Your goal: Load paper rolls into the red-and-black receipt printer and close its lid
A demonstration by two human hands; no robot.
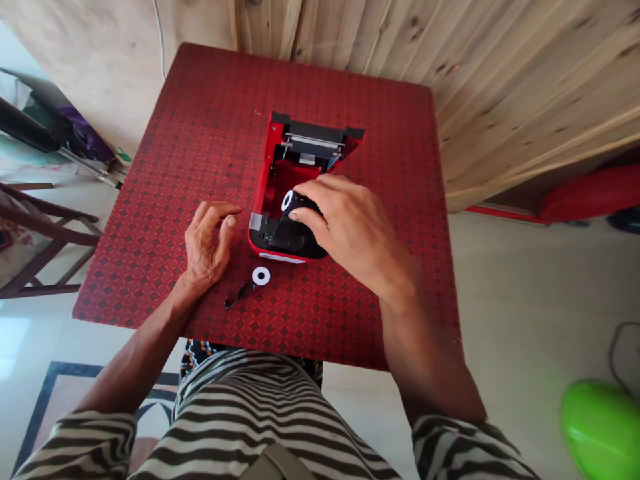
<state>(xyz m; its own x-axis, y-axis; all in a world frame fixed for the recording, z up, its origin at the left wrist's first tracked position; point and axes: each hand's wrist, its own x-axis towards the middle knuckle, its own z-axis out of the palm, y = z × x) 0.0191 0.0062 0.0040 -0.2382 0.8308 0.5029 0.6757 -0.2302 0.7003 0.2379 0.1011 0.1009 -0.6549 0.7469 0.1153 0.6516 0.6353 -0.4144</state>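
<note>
A red and black printer (260, 180) stands on the table with its lid (315, 137) raised at the back. My right hand (345, 217) pinches a small black roll (296, 201) with a white ring-shaped end, over the front part of the printer's open bay. Dark film hangs below the roll; the hand hides the roll's right end. To the left of the printer, my left hand (210, 240) rests near its front corner, empty, with loosely bent fingers and the thumb apart. A second roll with a white end (261, 276) lies in front of the printer, a dark strip (237, 293) trailing from it.
The square table (200, 100) has a red patterned cover, and a wooden plank wall (380, 33) runs behind it. A wooden chair (50, 233) stands at the left. On the floor at the lower right is a bright green object (600, 427).
</note>
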